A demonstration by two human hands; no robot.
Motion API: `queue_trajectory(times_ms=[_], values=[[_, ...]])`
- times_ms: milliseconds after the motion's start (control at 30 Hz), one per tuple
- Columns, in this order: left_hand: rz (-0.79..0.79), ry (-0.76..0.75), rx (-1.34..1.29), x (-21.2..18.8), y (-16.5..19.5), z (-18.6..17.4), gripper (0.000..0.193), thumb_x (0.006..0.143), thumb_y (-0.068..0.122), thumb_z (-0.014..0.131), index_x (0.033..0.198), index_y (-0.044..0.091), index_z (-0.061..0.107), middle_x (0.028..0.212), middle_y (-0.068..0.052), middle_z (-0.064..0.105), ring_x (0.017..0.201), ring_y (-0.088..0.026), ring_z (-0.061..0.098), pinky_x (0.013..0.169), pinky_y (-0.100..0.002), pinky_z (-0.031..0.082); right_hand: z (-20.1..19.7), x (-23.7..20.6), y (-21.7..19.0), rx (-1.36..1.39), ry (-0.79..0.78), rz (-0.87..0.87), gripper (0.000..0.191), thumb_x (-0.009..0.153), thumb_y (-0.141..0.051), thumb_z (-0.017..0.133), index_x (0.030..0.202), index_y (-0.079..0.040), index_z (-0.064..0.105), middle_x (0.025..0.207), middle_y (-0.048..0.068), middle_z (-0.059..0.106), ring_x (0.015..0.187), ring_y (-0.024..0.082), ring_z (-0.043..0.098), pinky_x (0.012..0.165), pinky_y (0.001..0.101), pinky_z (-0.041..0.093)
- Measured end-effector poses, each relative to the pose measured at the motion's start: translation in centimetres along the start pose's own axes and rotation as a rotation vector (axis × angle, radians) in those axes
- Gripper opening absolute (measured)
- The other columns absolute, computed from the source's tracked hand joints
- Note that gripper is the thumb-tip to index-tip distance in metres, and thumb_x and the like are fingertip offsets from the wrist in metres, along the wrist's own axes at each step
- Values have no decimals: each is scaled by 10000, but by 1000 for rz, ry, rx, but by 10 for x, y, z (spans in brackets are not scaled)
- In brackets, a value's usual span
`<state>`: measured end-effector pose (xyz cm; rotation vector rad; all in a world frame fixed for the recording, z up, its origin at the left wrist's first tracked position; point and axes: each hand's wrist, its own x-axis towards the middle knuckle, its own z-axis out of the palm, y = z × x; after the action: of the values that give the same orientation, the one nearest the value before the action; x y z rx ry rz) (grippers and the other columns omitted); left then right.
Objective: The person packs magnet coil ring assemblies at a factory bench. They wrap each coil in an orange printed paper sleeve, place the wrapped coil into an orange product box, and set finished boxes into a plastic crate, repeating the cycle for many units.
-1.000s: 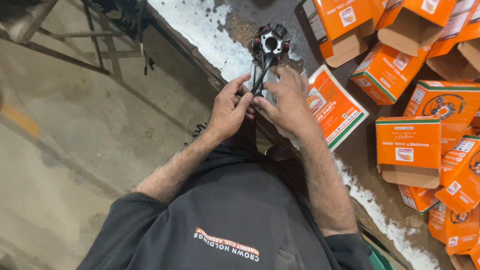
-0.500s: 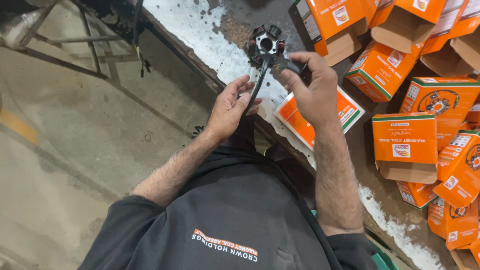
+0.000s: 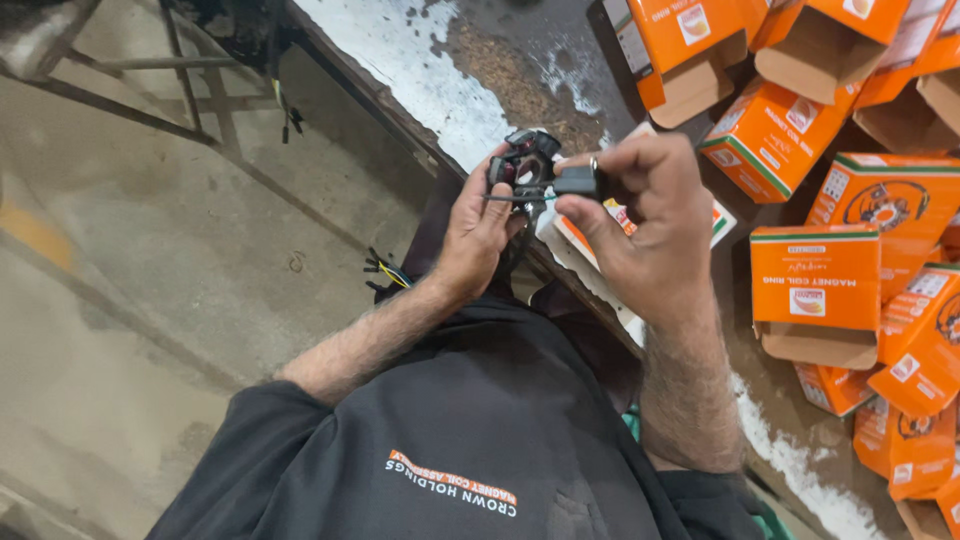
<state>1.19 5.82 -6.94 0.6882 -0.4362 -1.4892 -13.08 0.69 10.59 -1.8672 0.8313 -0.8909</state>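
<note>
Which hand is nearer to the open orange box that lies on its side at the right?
Right. The right hand is just left of the box, apart from it. The left hand is further left, holding the black coil part.

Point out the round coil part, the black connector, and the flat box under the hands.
coil part (image 3: 525, 160), head view, dark round body above the left fingers.
black connector (image 3: 577, 181), head view, middle of the plug.
flat box (image 3: 575, 238), head view, orange-and-white face below the connector.

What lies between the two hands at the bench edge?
In the head view, a thin wire spans from the coil ring in the left hand to the black connector pinched by the right hand.
</note>
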Motion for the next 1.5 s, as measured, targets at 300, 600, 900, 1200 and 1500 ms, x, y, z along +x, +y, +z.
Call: queue_trajectory(times_ms=[300, 600, 900, 1200, 1500], values=[[-333, -235, -355, -20, 47, 20, 508, 1132, 245, 485, 1581, 60, 335, 1457, -144, 561, 1314, -245, 603, 1133, -467, 514, -4, -25, 7, -142, 348, -228, 326, 1019, 7, 753, 1202, -18, 484, 1221, 196, 632, 1081, 232, 690, 885, 302, 640], [-228, -213, -276, -22, 45, 30, 472, 1124, 262, 549, 1506, 22, 408, 1395, -111, 585, 1236, -186, 632, 1077, -423, 556, 8, -39, 35, -600, 237, -433, 305, 887, 57, 856, 1066, -28, 624, 1161, 141, 719, 1113, 349, 682, 1004, 448, 592], [-16, -365, 216, -25, 62, 37, 638, 1150, 267, 524, 1667, 25, 241, 1540, -95, 519, 1400, -130, 504, 1211, -330, 442, 2, -37, 34, -694, 136, -433, 242, 873, 69, 829, 1045, -23, 685, 1150, 132, 732, 1057, 311, 672, 1056, 492, 543], [59, -357, 294, -17, 78, 43, 586, 1176, 311, 459, 1649, 16, 282, 1566, -104, 515, 1439, -158, 509, 1241, -339, 434, 10, -48, 34, -877, 156, -310, 290, 1008, -33, 802, 1258, -175, 766, 1591, 161, 427, 1525, 412, 315, 1296, 491, 327], [-37, -338, 74, -2, 92, 42, 571, 1168, 340, 462, 1611, 9, 322, 1471, -138, 546, 1339, -197, 559, 1163, -367, 481, 31, -39, 46, -434, 204, -230, 280, 1102, -121, 673, 1379, -158, 665, 1701, 181, 280, 1577, 337, 289, 1287, 431, 321]])
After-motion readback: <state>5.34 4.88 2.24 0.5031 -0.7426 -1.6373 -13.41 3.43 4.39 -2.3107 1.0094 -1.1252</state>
